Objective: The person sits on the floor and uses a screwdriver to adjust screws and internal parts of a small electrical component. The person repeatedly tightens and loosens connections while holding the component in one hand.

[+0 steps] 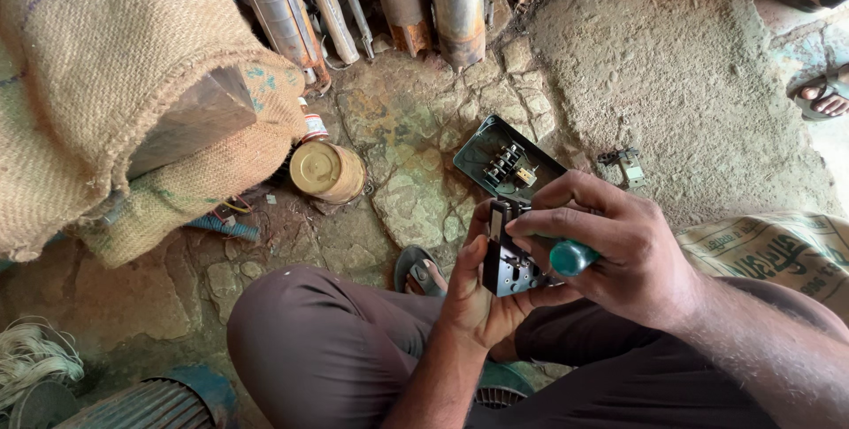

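My left hand (473,301) cups a small black electrical switch block (506,256) from below, holding it upright over my lap. My right hand (610,248) grips a screwdriver with a green handle (572,257), its tip hidden against the block. Just beyond the hands, a dark green metal box (478,155) lies open on the stone floor with a row of black terminals inside. A small loose metal part (624,164) lies on the dirt to the right of the box.
Several metal pipes (455,0) lean at the top. A brass-coloured tin (325,171) sits beside burlap sacks (115,66) at left. A finned motor housing (150,402) lies bottom left. Another person's sandalled foot (822,97) shows at the right edge.
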